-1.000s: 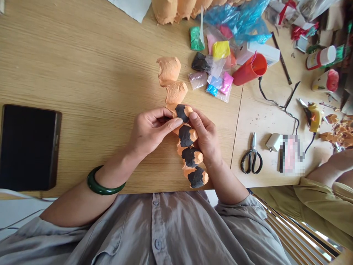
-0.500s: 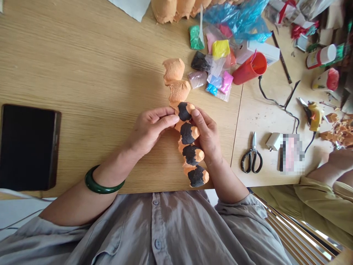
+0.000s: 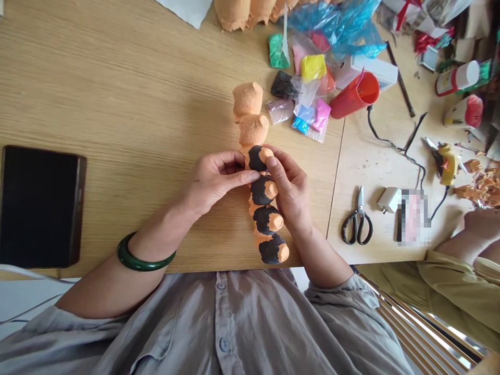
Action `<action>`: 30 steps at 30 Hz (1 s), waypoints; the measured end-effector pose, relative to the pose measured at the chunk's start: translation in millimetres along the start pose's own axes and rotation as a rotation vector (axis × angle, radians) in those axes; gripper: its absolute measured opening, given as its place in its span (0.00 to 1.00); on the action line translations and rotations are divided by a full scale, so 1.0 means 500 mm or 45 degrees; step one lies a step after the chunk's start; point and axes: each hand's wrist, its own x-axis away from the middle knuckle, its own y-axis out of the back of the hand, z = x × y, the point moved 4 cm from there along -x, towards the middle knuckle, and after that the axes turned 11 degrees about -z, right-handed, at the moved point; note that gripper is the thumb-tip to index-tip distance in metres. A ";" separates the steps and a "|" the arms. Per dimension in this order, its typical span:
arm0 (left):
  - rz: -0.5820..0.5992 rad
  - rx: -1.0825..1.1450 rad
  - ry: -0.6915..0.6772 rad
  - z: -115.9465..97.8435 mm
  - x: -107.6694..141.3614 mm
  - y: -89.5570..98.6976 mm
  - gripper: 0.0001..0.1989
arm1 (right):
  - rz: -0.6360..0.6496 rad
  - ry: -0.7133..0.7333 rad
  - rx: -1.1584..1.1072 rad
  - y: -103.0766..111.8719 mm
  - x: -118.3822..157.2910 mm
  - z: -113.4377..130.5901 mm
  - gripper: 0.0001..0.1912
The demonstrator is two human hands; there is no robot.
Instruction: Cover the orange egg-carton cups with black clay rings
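Observation:
A strip of orange egg-carton cups [image 3: 250, 112] lies lengthwise on the wooden table [image 3: 117, 88]. Several cups at the near end carry patches of black clay [image 3: 261, 191]; the two far cups are bare orange. My left hand [image 3: 213, 179] grips the strip from the left, its thumb pressed on the black patch of an upper cup. From the right, my right hand [image 3: 291, 190] holds the same strip, fingers curled along the coated cups. A green bangle [image 3: 136, 260] sits on my left wrist.
Small bags of coloured clay [image 3: 304, 86] and a red cup [image 3: 353, 96] lie beyond the strip. Scissors [image 3: 356, 223], a white charger [image 3: 388, 200] and a glue gun [image 3: 445, 162] are on the right. A dark tablet [image 3: 37, 205] rests at left. Another person's arm [image 3: 469, 260] shows at right.
The far end of the strip has swung right and the strip has turned, so its cups now stand straighter in line. Both hands keep their grip at nearly the same spot.

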 end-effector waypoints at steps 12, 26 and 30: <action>-0.092 -0.204 -0.284 -0.019 0.020 -0.002 0.17 | 0.053 -0.023 -0.026 -0.008 0.004 -0.006 0.24; -0.228 -0.005 -0.157 0.005 0.036 -0.005 0.20 | -0.030 -0.052 0.024 -0.012 0.014 0.003 0.22; -0.232 0.015 -0.113 0.020 0.034 -0.002 0.20 | -0.025 -0.039 0.037 -0.013 0.014 -0.004 0.25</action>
